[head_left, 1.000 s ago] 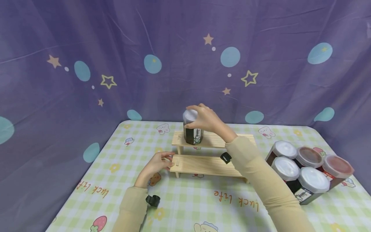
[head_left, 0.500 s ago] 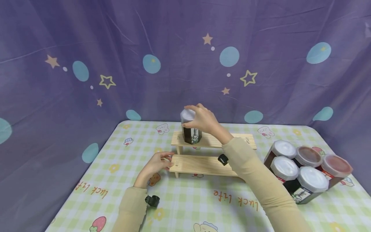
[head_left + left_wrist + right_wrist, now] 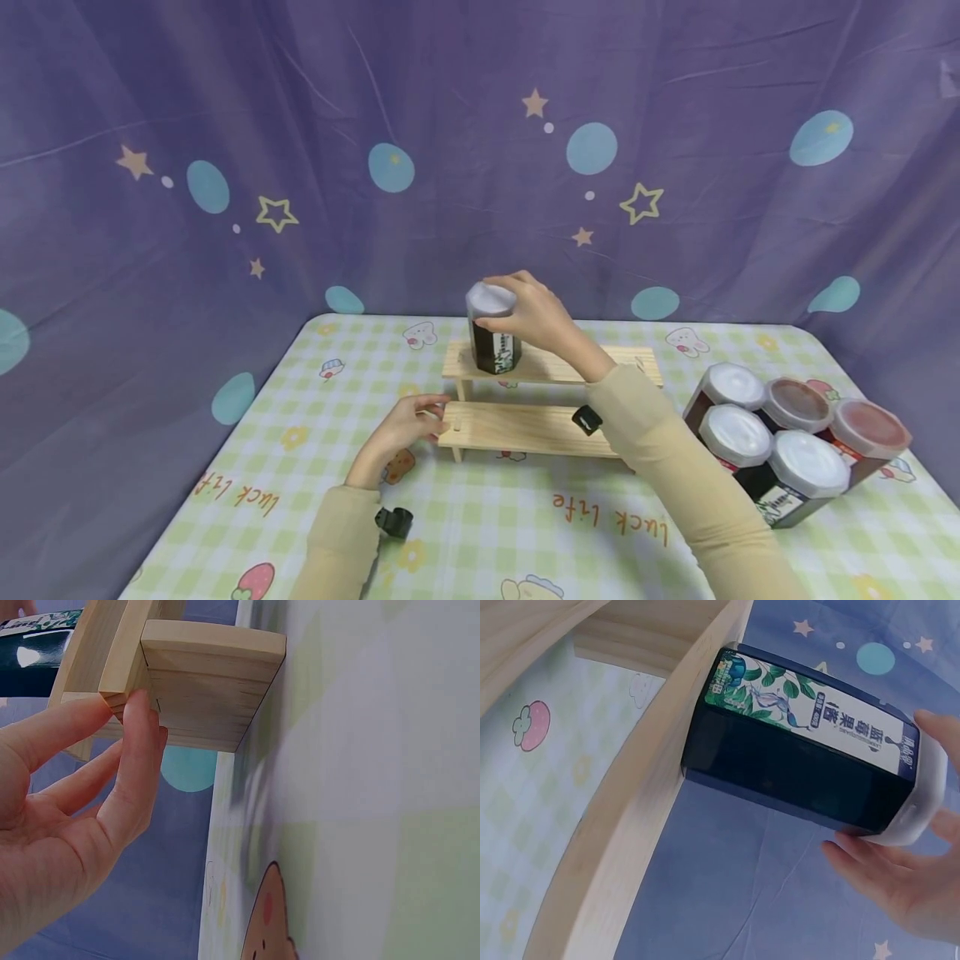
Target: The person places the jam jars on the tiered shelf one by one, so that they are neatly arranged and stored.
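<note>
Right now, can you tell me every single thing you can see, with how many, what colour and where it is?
Held jar: one, dark with a white lid, left end of the shelf's upper step
White-lidded jars: three, dark, in the group on the right
Reddish-topped jars: two, reddish-brown, same group
Shelf: one with two steps, light wood, middle of the cloth
Cloth: one, pale green and white checks, under the shelf
Curtain: patterned, purple-blue, behind
Gadgets: two, black, one by each cuff
Sleeves: two, pale yellow
Left hand: one, bare, pinching the lower step's left end
Right hand: one, bare, gripping the held jar's lid
</note>
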Action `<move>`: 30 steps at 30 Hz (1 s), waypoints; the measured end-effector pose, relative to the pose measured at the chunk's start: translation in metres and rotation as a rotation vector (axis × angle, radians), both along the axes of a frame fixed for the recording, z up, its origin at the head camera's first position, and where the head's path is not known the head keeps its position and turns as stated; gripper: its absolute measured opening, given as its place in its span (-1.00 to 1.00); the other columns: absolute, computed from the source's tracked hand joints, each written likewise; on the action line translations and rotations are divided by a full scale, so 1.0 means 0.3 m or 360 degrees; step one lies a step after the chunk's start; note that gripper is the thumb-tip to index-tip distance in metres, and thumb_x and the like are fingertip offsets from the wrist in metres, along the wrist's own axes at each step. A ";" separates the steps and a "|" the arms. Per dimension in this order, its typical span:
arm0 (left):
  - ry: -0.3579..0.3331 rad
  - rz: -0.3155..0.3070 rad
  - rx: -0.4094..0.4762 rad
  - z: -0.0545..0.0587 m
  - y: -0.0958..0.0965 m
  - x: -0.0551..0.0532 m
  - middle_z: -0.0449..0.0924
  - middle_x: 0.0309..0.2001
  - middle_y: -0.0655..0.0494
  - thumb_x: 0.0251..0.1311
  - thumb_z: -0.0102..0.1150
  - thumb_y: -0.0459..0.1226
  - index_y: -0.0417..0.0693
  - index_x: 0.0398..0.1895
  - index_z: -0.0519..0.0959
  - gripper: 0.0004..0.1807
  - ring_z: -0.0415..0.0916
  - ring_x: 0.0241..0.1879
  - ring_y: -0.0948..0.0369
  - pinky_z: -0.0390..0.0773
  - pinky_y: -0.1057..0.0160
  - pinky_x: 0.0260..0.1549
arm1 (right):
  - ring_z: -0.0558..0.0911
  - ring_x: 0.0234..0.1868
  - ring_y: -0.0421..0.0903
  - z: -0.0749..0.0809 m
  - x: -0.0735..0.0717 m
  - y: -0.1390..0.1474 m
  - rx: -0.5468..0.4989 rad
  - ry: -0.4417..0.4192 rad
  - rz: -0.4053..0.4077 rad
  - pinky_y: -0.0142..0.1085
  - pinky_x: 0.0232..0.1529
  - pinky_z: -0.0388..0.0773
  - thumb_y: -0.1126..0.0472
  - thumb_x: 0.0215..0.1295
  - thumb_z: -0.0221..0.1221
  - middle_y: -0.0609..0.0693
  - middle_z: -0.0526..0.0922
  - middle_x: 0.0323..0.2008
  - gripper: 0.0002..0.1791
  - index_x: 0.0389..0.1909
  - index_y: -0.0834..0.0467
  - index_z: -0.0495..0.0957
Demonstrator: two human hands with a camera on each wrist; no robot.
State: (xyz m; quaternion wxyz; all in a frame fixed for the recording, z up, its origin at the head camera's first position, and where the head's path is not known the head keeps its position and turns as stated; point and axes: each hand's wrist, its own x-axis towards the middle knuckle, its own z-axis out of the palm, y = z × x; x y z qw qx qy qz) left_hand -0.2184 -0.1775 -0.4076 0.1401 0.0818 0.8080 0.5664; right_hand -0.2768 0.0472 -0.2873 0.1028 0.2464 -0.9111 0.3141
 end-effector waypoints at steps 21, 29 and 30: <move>0.0021 -0.0033 -0.0022 0.039 0.007 0.023 0.38 -0.21 -0.32 0.04 0.04 -0.52 -0.50 0.12 0.26 -0.49 0.48 -0.48 0.16 0.58 0.03 -0.36 | 0.51 -0.11 0.02 -0.017 0.095 0.139 -0.0158 0.0240 0.0017 -0.13 -0.16 0.50 0.07 0.07 0.22 0.04 0.49 -0.15 -0.62 -0.08 0.13 0.53; 0.0014 -0.0042 -0.0020 0.024 0.003 0.009 0.38 -0.21 -0.31 0.04 0.03 -0.51 -0.48 0.13 0.26 -0.49 0.48 -0.47 0.15 0.55 -0.04 -0.32 | 0.50 -0.13 -0.01 -0.019 0.145 0.196 -0.0095 0.0173 0.0024 -0.14 -0.15 0.48 0.06 0.13 0.16 0.02 0.51 -0.16 -0.62 -0.03 0.10 0.51; 0.0011 -0.0038 -0.0015 0.012 0.000 0.002 0.38 -0.21 -0.30 0.03 0.04 -0.51 -0.47 0.13 0.27 -0.49 0.48 -0.47 0.16 0.55 -0.04 -0.32 | 0.50 -0.13 -0.01 -0.021 0.151 0.202 -0.0089 0.0167 0.0023 -0.14 -0.15 0.48 0.06 0.14 0.16 0.02 0.51 -0.16 -0.62 -0.03 0.10 0.51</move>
